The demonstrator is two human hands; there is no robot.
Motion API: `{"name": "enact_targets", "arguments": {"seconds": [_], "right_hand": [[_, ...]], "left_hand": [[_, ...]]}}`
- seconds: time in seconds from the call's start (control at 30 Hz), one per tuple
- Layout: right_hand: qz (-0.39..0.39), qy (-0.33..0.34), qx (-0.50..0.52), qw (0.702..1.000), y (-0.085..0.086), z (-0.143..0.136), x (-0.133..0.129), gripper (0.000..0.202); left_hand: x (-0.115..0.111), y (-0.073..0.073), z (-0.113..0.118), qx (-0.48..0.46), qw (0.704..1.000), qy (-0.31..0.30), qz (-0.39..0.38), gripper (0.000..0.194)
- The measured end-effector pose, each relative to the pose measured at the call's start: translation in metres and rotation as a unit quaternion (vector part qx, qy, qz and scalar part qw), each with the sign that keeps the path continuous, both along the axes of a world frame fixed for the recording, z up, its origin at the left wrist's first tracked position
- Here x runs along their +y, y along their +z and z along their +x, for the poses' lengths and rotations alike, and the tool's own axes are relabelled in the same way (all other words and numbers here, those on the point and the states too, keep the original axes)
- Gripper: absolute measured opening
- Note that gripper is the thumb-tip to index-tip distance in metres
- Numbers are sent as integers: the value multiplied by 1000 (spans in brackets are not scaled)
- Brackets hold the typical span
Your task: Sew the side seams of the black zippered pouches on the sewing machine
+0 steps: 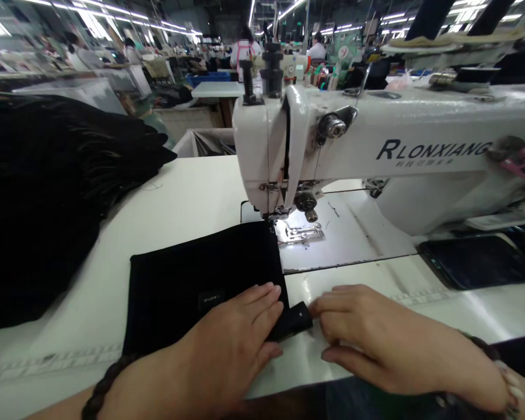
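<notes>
A flat black fabric piece (170, 291) with a small dark label (210, 299) lies on the white sewing table, its far right corner under the needle area of a sewing machine (273, 204). My left hand (240, 326) rests flat on its near right part, fingers stretched out. From beneath that hand a short black folded strip (296, 319) sticks out past the fabric's right edge. Beside the strip's end is my right hand (367, 332), fingers loosely bent and thumb apart. Its index fingertip is at the strip's tip; whether it touches, I cannot tell.
A large pile of black fabric pieces (48, 192) covers the left of the table (192, 186). A metal seam guide (304, 233) is beside the needle. A dark phone-like device (485, 261) lies at right. Other people work at machines in the background.
</notes>
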State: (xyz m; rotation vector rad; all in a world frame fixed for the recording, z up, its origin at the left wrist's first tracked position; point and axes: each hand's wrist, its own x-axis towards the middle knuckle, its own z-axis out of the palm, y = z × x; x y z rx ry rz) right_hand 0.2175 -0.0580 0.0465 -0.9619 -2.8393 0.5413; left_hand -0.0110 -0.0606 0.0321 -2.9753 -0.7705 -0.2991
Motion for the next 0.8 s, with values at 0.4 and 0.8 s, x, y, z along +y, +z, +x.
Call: {"name": "enact_targets", "arguments": {"seconds": [0.4, 0.8], "right_hand": [[267, 14, 20, 964, -28, -27, -17, 35], [401, 36, 137, 905, -14, -34, -1, 31]], "left_hand": [[-16, -20, 8, 14, 999, 49, 7, 36], [-20, -10, 10, -82, 978, 121, 150, 34]]}}
